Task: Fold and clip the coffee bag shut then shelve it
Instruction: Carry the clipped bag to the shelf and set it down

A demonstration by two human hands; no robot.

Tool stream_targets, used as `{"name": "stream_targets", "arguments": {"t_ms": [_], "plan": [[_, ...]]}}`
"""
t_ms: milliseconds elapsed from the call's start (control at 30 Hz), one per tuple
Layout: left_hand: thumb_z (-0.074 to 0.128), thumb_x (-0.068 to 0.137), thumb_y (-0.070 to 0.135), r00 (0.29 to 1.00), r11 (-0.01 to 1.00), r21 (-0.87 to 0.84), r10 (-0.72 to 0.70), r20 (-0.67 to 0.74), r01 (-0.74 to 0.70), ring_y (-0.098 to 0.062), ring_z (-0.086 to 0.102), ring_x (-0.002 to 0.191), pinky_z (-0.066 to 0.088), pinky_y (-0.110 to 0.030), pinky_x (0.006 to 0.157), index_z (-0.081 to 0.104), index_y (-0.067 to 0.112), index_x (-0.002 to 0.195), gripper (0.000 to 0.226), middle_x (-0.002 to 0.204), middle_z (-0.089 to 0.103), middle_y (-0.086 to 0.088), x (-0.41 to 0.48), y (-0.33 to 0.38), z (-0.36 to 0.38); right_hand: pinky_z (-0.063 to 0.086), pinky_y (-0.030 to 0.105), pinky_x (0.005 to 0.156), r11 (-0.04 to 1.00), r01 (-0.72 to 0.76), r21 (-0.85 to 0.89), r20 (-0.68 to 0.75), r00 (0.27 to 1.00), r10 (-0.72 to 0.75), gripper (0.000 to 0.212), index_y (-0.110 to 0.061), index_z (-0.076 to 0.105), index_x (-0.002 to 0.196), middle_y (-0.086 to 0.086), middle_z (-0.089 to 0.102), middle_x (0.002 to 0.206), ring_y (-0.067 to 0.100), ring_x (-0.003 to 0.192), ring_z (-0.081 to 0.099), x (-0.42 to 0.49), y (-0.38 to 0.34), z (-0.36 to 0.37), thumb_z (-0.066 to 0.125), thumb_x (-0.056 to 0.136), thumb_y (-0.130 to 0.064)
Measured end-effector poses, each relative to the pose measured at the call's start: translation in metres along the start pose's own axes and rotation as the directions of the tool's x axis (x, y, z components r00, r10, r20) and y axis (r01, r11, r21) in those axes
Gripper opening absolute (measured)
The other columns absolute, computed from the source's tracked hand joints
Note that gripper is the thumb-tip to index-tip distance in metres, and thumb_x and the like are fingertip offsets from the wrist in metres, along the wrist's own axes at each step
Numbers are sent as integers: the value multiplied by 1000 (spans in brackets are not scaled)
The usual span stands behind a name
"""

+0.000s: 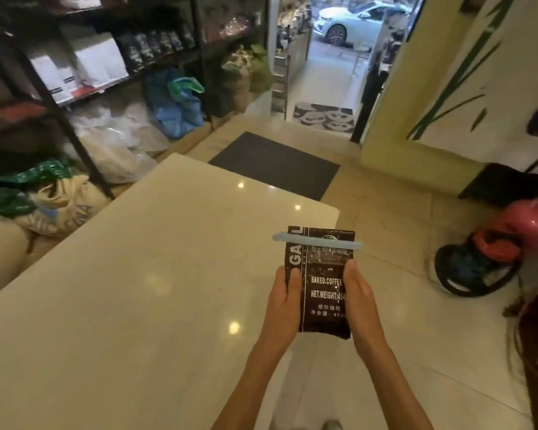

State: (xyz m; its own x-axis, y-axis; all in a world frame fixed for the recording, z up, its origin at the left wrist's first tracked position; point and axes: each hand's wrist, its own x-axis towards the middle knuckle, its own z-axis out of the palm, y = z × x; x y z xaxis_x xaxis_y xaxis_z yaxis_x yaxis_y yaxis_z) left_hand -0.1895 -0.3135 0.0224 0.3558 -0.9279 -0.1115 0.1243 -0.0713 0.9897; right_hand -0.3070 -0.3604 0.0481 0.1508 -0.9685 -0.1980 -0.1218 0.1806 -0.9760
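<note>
The coffee bag [320, 283] is held upright in the air, out past the counter's right edge and near its far right corner, touching no surface; its top is folded over and a pale blue clip [317, 240] runs straight across just under the fold, both ends sticking out beyond the bag's sides. The folding and clipping look done, so the step in hand is, by my judgement, the carry to the shelf.

The left hand [284, 302] grips the bag's left edge, thumb over the front; the right hand [359, 297] grips the right edge the same way; both are closed on the lower body of the bag, well below the clip. That is a sound hold: the weight sits low, and the fingers keep clear of the clip so nothing nudges it loose; it is worth keeping the bag upright and not squeezing hard, since pressed-out air could push against the fold.

The counter [156, 274] is pale and glossy, with nothing lying on the part in view; the dark metal shelving [75, 125] stands to the left beyond its far left corner, one tier carrying a row of dark bags [156, 46] and white bags [84, 65]. The dark row looks the likely home; the bag should go in standing, label outward, with the clip's long ends turned so they do not snag a neighbour; sacks [56, 203] crowd the floor at the shelf's foot, so the approach wants care.
</note>
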Motion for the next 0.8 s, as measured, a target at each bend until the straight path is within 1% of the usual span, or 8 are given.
{"name": "stream_targets", "arguments": {"t_ms": [100,167,233,300,367,500,600,800], "plan": [[35,102,45,999,999,33,-2,41,1,-2,70,90,55,-18,71,57,30,110,29,97,71,11,39,-10,73,56,19,70,1000,26,-16,-68,997,-27,33,-46,59,108,-13,74,102,0,92,71,33,7,-66,47,83,-65],[32,104,44,997,998,61,3,76,-7,1,70,90,56,-16,69,57,37,109,26,97,72,8,67,-14,125,57,25,75,999,21,-29,-119,993,-25,39,-40,60,112,-9,74,105,3,93,71,61,15,-112,48,83,-64],[30,105,43,995,997,74,13,96,-20,3,69,89,55,-13,67,55,39,111,25,99,71,6,97,-15,175,58,27,73,998,33,-55,-159,986,-41,36,-34,65,108,-6,77,98,7,89,73,96,16,-157,49,89,-60],[30,105,42,992,997,78,5,128,-15,-4,71,92,58,-18,70,54,29,119,31,105,70,1,123,-14,221,58,25,68,995,48,-85,-220,973,-66,27,-30,68,98,-7,77,90,7,82,74,132,13,-198,50,96,-49],[31,105,40,988,997,76,7,151,-18,-12,71,93,58,-22,73,56,20,118,35,105,70,-4,150,-10,259,54,19,62,992,59,-108,-277,957,-87,27,-28,69,89,-12,76,84,3,76,72,166,7,-230,50,98,-44],[30,106,35,984,996,87,20,178,-36,-9,70,91,56,-19,71,59,16,116,36,103,71,-3,210,-4,322,48,8,56,997,57,-54,-349,934,-72,30,-26,70,83,-10,75,76,-2,71,69,231,-1,-277,48,100,-39],[29,107,34,982,996,80,12,187,-27,-9,71,92,56,-19,72,60,17,115,36,103,72,-4,260,-3,353,52,15,58,999,45,-27,-351,935,-52,33,-23,70,82,-8,76,78,4,73,70,287,-7,-297,47,101,-38],[31,106,35,993,997,75,-2,119,-7,-5,72,85,55,-17,66,62,24,107,32,93,75,5,390,-7,387,59,40,74,998,57,-20,-262,963,-60,31,-24,71,86,-1,77,85,16,83,73,428,-24,-307,49,100,-40]]}}
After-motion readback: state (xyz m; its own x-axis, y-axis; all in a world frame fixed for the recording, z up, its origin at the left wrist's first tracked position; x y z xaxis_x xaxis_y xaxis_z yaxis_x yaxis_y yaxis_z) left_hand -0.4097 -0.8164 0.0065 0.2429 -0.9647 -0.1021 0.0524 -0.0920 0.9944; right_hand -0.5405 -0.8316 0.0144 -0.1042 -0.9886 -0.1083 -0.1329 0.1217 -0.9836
